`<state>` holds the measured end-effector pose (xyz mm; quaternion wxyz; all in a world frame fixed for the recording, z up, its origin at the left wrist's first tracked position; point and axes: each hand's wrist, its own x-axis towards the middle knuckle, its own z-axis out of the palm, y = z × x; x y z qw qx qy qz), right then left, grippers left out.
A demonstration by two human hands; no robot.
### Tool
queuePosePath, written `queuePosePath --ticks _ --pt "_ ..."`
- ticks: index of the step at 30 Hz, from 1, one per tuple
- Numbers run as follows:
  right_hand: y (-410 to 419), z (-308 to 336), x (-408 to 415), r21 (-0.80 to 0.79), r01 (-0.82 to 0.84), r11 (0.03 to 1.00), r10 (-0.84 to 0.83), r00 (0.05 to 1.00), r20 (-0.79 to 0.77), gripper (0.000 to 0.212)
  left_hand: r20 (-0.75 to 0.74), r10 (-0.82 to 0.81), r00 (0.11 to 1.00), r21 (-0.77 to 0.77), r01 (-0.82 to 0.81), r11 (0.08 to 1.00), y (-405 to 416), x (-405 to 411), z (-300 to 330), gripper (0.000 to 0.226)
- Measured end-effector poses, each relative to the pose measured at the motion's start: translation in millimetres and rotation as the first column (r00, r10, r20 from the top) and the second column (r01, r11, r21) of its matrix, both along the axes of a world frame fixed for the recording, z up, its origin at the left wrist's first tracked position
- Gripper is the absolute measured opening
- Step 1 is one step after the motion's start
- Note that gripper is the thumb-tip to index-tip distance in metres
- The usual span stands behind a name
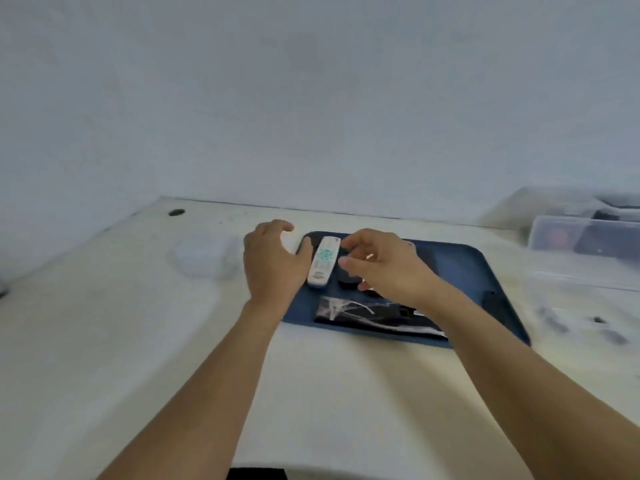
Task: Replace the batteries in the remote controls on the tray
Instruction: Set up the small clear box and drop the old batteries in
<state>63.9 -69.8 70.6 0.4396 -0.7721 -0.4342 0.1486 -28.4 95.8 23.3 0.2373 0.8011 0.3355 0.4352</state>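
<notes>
- Blue tray [464, 268] sits on the pale surface [145, 341]; a white remote [322, 261] lies face up at its left end, buttons showing, so its back looks unopened.
- A dark remote [348, 280] lies just beside it, mostly hidden by the right hand.
- Left hand [273, 261] hovers at the tray's left edge, fingers loosely spread, holding nothing.
- Right hand [384, 265] reaches over the remotes, fingers curved apart; nothing seems gripped.
- Plastic packet [349, 311] lies at the tray's near edge, contents unclear.
- Judgement: task barely begun; no loose batteries visible, every swap still to do.
</notes>
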Motion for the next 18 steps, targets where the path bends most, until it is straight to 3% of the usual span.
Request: queuePosePath --ticks 2,4,7,11,14,18 --pt "43.3 -6.5 -9.9 0.016 -0.038 0.999 0.038 0.999 -0.009 0.025 -0.171 0.28 0.945 -0.042 -0.291 0.956 40.9 -33.9 -16.0 0.084" --pt "81.1 -10.4 -19.9 0.017 -0.074 0.997 0.074 0.997 0.014 0.025 -0.345 0.338 0.876 -0.122 -0.398 0.909 70.6 -59.8 -32.3 0.124" --pt "130.1 -17.1 -33.4 -0.068 -0.124 0.99 0.127 0.991 0.044 0.038 -0.256 0.296 0.92 -0.242 -0.358 0.902 98.5 -68.2 -48.0 0.15" --pt "169.9 -26.6 -42.5 -0.148 -0.159 0.976 0.171 0.983 0.07 0.066 -0.085 0.328 0.941 -0.296 -0.338 0.893 125.9 -58.7 -47.5 0.144" --pt "182.4 -31.5 -42.6 -0.159 -0.148 0.976 0.18 0.961 0.211 0.077 0.016 0.329 0.944 -0.289 -0.311 0.906 139.4 -58.3 -45.3 0.126" --pt "189.2 -31.6 -44.4 -0.081 -0.242 0.967 0.255 0.895 0.366 0.071 0.109 0.214 0.971 -0.019 -0.213 0.977 123.3 -54.4 -45.4 0.109"
